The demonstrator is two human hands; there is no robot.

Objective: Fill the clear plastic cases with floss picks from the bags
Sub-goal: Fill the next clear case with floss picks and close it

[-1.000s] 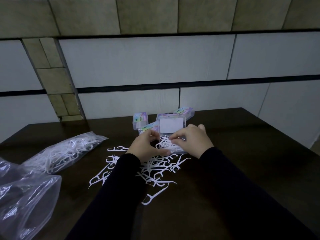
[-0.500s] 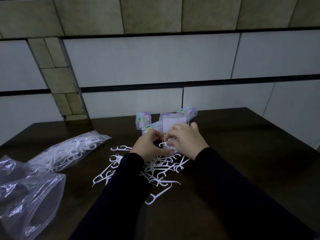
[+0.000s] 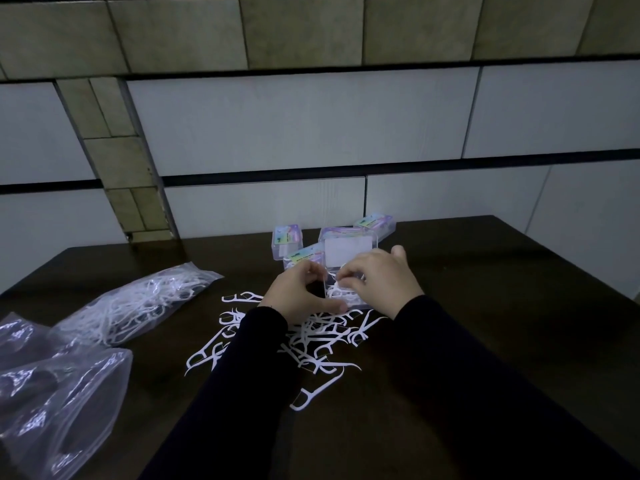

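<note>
Since before, our right hand [image 3: 375,282] has slid left, pinching floss picks [image 3: 341,293] in the open case [image 3: 346,271]; our left hand [image 3: 298,295] grips its side, lid upright.

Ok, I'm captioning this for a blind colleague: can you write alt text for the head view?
Two hands work at an open clear plastic case: the left hand grips its edge while the right hand pinches floss picks into it. Loose floss picks litter the dark table, a bag of floss picks at left.
</note>
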